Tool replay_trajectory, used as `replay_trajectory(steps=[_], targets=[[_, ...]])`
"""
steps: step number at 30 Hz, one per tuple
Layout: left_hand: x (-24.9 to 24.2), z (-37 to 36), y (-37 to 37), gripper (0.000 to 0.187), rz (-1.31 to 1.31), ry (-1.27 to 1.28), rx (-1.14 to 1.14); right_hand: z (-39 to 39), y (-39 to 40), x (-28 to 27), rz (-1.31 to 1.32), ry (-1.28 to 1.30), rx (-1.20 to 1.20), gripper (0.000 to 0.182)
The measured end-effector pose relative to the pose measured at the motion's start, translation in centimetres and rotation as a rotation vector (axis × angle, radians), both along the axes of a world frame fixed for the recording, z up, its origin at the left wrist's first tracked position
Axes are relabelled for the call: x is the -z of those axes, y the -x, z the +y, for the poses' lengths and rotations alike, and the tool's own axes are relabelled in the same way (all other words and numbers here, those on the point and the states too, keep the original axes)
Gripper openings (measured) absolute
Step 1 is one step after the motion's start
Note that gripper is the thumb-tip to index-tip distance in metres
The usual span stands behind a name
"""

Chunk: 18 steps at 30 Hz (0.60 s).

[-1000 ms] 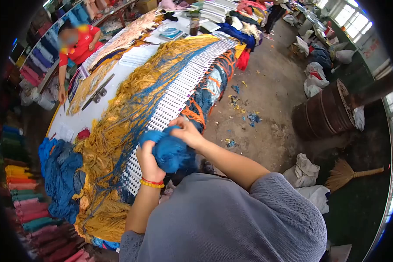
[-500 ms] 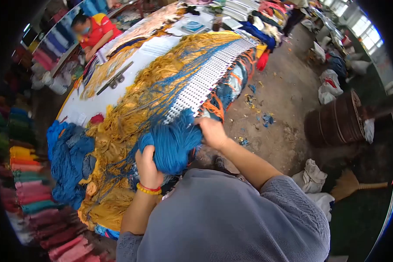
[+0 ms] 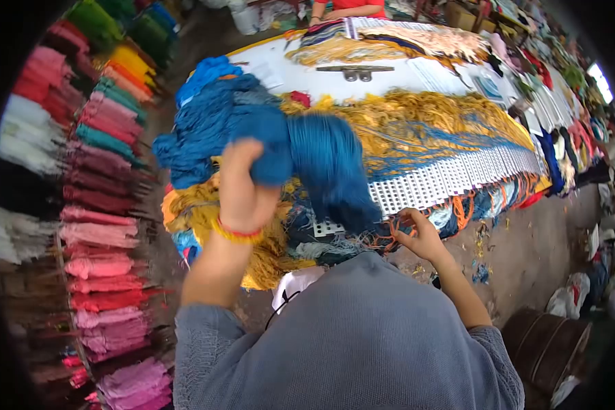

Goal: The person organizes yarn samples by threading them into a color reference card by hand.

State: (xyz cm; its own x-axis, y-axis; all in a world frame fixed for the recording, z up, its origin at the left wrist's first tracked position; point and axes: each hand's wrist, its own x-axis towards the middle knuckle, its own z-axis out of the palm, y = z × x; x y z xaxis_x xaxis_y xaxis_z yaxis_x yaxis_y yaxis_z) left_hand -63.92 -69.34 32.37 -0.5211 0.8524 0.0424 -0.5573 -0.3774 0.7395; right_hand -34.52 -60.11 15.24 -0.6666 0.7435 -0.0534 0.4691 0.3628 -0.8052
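Note:
A thick hank of blue yarn (image 3: 331,160) hangs from my left hand (image 3: 246,188), which is closed on its left end and smeared by motion. The hank's dark lower end drapes over the near end of a white perforated strip (image 3: 424,188). My right hand (image 3: 422,236) is apart from the hank, thumb and fingers spread, beside the orange and dark threads (image 3: 458,212) along the strip's near edge. Behind my left hand lies a heap of loose blue yarn (image 3: 208,130). Mustard-yellow yarn (image 3: 417,119) spreads behind the strip, with thin blue strands across it.
On the white table (image 3: 280,58) lies a dark metal clip bar (image 3: 355,72). A person in red (image 3: 352,8) is at the far side. Racks of coloured yarn (image 3: 106,236) stand at left. A rusty drum (image 3: 543,348) stands at lower right.
My left hand has carried the blue hank left, towards the blue heap. The right hand has let go of the hank and its fingers have spread. My view has turned left.

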Motion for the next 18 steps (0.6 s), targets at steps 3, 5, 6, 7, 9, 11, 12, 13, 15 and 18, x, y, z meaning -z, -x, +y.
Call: replay_trajectory(steps=[3, 5, 6, 7, 9, 11, 12, 13, 15, 18], targets=[[-2.9, 3.3, 4.8, 0.012, 0.056, -0.123, 0.012, 0.0, 2.5, 1.0, -0.035, 0.083, -0.096, 0.037], [-4.9, 4.1, 8.7, 0.007, 0.112, -0.184, -0.004, -0.5, 3.9, 1.1, -0.076, 0.039, -0.120, 0.034], [-6.1, 4.2, 10.4, 0.006, 0.172, -0.298, 0.004, -0.8, 4.3, 1.0, -0.105, 0.070, -0.108, 0.032], [-6.3, 4.4, 13.4, 0.006, 0.166, -0.325, -0.080, -0.9, 4.3, 1.7, -0.124, 0.089, -0.108, 0.030], [-6.9, 2.7, 15.8, 0.020, 0.207, -0.383, -0.121, -0.9, 4.0, 3.1, -0.160, 0.084, -0.102, 0.029], [-2.9, 0.8, 24.0, 0.028, 0.217, -0.349, -0.104, -1.1, 3.5, 2.9, -0.220, 0.109, -0.093, 0.027], [-1.2, 0.0, 25.0, 0.025, 0.222, -0.187, -0.278, -1.0, 2.9, 3.7, -0.231, 0.122, -0.090, 0.027], [1.9, -0.8, 27.4, 0.021, 0.259, -0.001, -0.389, -0.9, 2.3, 4.8, -0.262, 0.167, -0.074, 0.026], [10.2, -3.4, 32.9, 0.013, 0.336, 0.492, -0.492, -0.7, 0.9, 7.5, -0.250, 0.236, -0.046, 0.026], [17.2, -6.5, 32.2, 0.033, 0.296, 0.944, -0.537, -0.8, 1.4, 6.3, -0.420, 0.138, -0.097, 0.026]])
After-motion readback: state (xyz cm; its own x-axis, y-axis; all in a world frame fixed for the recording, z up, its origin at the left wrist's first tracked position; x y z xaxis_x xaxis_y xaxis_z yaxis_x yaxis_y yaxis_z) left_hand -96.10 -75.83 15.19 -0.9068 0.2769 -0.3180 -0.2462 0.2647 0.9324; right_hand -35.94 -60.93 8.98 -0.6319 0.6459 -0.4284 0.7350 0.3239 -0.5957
